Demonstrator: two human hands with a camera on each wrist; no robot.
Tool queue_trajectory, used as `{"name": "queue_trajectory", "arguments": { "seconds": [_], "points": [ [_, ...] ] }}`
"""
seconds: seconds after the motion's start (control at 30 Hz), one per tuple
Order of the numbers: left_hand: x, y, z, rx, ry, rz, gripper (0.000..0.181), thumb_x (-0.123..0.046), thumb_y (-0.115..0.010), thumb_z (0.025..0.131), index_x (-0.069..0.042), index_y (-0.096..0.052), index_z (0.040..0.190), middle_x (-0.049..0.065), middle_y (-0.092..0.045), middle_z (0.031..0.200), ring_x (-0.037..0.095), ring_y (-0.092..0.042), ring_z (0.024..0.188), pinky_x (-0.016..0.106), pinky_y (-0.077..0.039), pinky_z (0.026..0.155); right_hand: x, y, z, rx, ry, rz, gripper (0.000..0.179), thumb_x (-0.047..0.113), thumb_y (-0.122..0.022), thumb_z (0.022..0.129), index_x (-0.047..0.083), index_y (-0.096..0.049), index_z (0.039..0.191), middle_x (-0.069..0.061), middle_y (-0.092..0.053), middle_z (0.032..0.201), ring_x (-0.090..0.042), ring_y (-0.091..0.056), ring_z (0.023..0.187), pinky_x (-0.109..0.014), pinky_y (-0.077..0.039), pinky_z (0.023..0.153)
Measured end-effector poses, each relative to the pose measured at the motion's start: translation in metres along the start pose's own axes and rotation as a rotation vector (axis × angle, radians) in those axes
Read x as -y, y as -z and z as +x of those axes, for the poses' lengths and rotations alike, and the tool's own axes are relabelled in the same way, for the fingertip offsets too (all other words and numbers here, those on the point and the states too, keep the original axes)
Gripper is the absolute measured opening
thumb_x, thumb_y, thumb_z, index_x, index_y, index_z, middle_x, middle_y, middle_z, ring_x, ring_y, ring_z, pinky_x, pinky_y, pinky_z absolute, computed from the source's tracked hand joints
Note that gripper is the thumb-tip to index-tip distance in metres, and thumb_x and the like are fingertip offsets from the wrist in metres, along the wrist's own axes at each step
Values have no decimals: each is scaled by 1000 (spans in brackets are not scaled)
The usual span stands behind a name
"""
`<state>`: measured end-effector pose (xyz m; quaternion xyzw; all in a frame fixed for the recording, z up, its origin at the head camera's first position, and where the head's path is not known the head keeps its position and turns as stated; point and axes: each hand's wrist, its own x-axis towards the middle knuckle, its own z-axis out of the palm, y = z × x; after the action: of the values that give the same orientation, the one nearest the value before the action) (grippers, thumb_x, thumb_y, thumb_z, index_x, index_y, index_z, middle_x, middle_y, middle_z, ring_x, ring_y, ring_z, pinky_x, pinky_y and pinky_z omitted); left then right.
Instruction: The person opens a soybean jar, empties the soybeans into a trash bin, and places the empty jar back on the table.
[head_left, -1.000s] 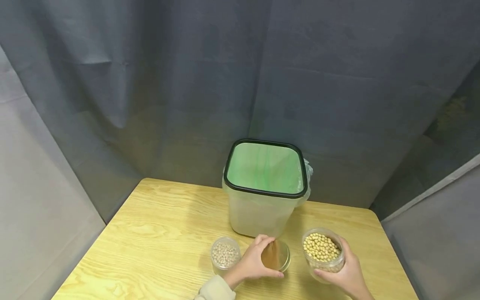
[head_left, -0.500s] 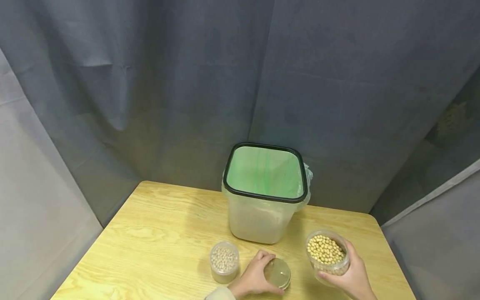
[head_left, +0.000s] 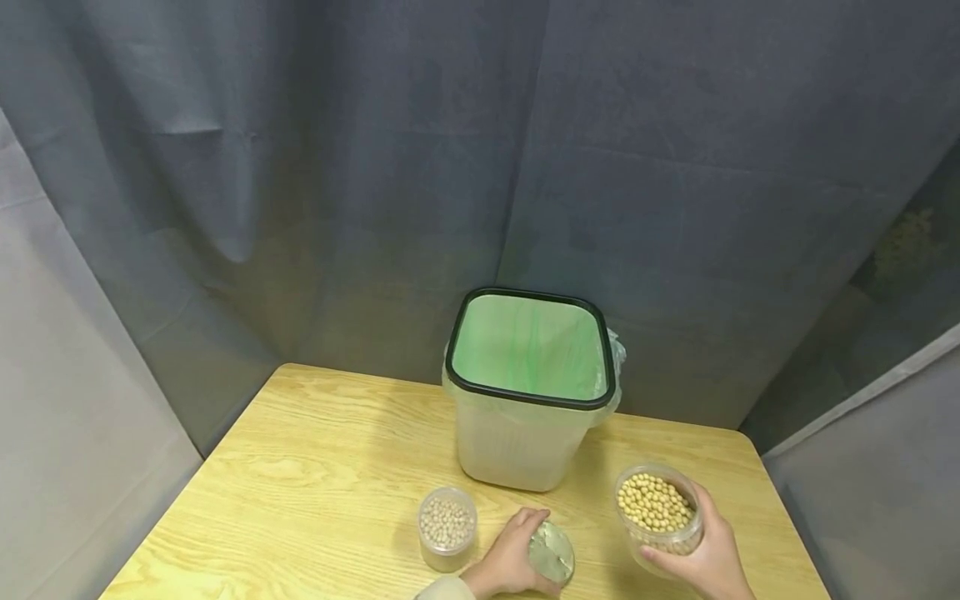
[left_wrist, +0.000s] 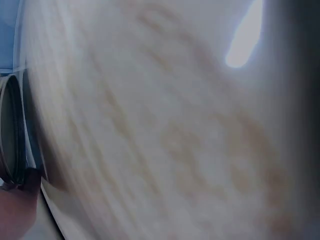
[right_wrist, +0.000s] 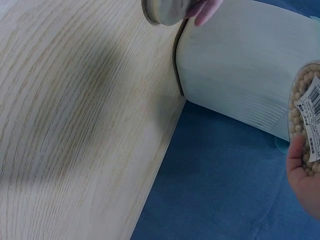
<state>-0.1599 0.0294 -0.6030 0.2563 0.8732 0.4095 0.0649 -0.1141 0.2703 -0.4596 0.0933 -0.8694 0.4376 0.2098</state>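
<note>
My left hand (head_left: 513, 554) grips a round metal-looking lid (head_left: 551, 552) by its edge, fingers on the far side and thumb on the near side. In the left wrist view the lid (left_wrist: 11, 130) shows rim-on at the left edge, with a fingertip under it. My right hand (head_left: 705, 554) holds a clear jar of round yellow beans (head_left: 654, 504), uncovered and tilted slightly. A barcode label (right_wrist: 312, 110) on the jar faces the right wrist camera. Just left of my left hand, a second clear jar (head_left: 447, 529) with paler beans stands upright on the table.
A whitish bin (head_left: 517, 442) with a black rim and green-tinted inside stands behind the hands, a plastic bag bulging at its right side. The wooden table (head_left: 322, 467) ends at a dark grey curtain (head_left: 375, 208) behind it.
My left hand has brought the lid back from the bin, toward me, and the lid's brownish blurred face now looks pale green. My right hand keeps holding the jar, almost unmoved.
</note>
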Motion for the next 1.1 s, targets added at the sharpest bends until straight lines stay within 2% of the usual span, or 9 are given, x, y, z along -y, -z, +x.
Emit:
{"name": "queue_trajectory", "arguments": {
  "seconds": [0.13, 0.37, 0.47, 0.57, 0.7, 0.8, 0.93, 1.1],
  "points": [
    [0, -3, 1, 4, -16, 49, 104, -37, -87, 52, -9, -35, 138, 0, -42, 129, 18, -42, 116, 33, -40, 93, -1, 0, 1, -5, 9, 11, 93, 2, -88, 45, -6, -41, 125, 27, -40, 112, 12, -41, 97, -3, -32, 79],
    [-1, -7, 0, 17, 11, 51, 106, -35, -86, 54, -10, -31, 140, 5, -39, 136, 23, -37, 123, 36, -37, 97, -1, 2, 4, -15, 27, 31, 91, -2, -87, 44, -6, -42, 124, 24, -42, 113, 10, -42, 98, -4, -31, 81],
    [-3, -5, -1, -3, -16, 56, 103, -36, -85, 56, -8, -32, 139, 6, -40, 136, 23, -38, 123, 35, -37, 98, -3, 3, 3, -25, 37, 34, 91, -3, -86, 43, -7, -43, 123, 25, -43, 113, 11, -42, 98, -3, -30, 81],
    [-11, 2, -2, -27, -33, 23, 94, -35, -83, 60, -6, -36, 136, 8, -40, 135, 24, -38, 123, 37, -37, 98, -4, 4, 3, -27, 34, 31, 92, -3, -86, 43, -7, -42, 124, 25, -42, 112, 11, -42, 98, -3, -30, 81],
    [-26, 19, -4, -25, 3, -66, 82, -37, -79, 67, -10, -39, 134, 5, -41, 135, 24, -40, 122, 42, -38, 96, -5, 5, 2, -33, 33, 30, 93, -4, -86, 42, -7, -42, 124, 26, -42, 112, 11, -42, 98, -3, -30, 81],
    [-35, 30, -3, -29, 7, -103, 80, -38, -77, 70, -13, -38, 136, 2, -43, 133, 22, -42, 119, 40, -41, 93, -5, 4, 3, -44, 42, 51, 92, -6, -85, 41, -7, -43, 123, 25, -44, 111, 10, -43, 97, -4, -31, 81],
    [-45, 41, -2, -68, -50, -136, 81, -36, -77, 70, -12, -37, 136, 2, -45, 128, 21, -46, 114, 33, -43, 89, -6, 5, 4, -51, 53, 71, 92, -8, -85, 39, -8, -44, 122, 24, -46, 111, 9, -44, 97, -4, -32, 81],
    [-54, 51, -2, -147, -131, -152, 79, -33, -78, 69, -11, -40, 134, 1, -49, 120, 19, -49, 107, 27, -44, 85, -5, 5, 4, -50, 42, 68, 91, -9, -84, 40, -8, -43, 122, 23, -45, 111, 9, -44, 97, -4, -32, 80]
  ]
}}
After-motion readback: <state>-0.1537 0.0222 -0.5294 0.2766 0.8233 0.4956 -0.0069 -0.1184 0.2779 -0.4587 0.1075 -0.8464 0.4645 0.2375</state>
